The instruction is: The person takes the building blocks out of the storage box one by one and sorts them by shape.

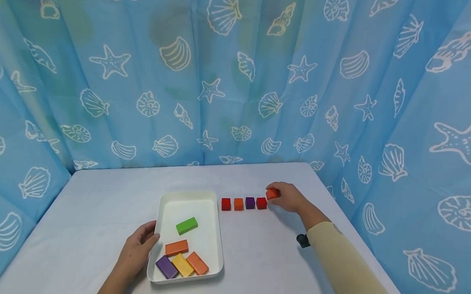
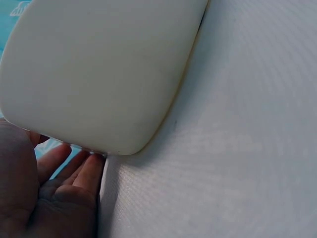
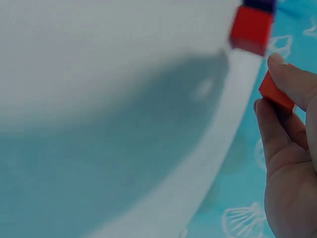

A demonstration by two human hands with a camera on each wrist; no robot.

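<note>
The right hand pinches a red-orange block between thumb and fingertips, and in the right wrist view most of the block's near faces show between them. The block is just beyond the right end of a row of four small blocks on the table, apart from its last one; whether it touches the table I cannot tell. From left to right the row runs: a red block, an orange block, a purple block and a second red block, with narrow gaps between them. The left hand holds the left side of a white tray, thumb at the rim and bent fingers against the outer wall. Inside the tray, a green bar lies slantwise near the middle, an orange bar lies nearer the person, and a purple bar, a yellow bar and a second orange bar lie side by side at the near end. A pale yellow sleeve covers the right forearm and carries a small dark marking near its cuff, too small to read; a black object shows beside it. Behind the table hangs a blue curtain printed with white shells and starfish.
</note>
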